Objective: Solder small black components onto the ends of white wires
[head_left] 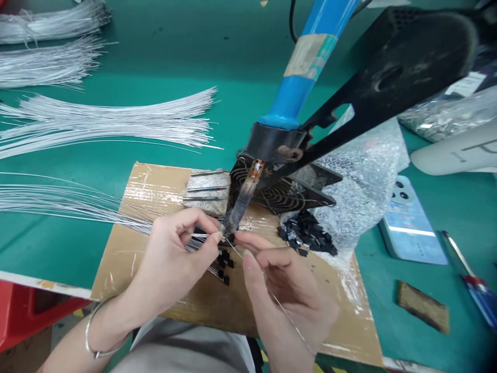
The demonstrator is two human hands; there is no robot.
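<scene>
Pinched between thumb and forefinger, a thin white wire is in my left hand (182,243), its end close under the tip of a soldering iron (243,199). The blue-handled iron is clamped in a black stand (373,93), pointing down. My right hand (287,290) pinches a thin strand of solder wire (287,313) whose end reaches the same spot at the tip. Fingertips partly hide the joint there. Below my left hand lie white wires with small black connectors (223,267) on their ends. More long white wires (77,202) stretch away to the left.
Cardboard (128,217) covers the work spot. Behind the iron stands a black fan (267,191); metal tips rest on a pale sponge (207,191). Loose black pieces (308,233) lie by a plastic bag (361,186). A phone (413,223) and wire bundles (116,122) are farther out.
</scene>
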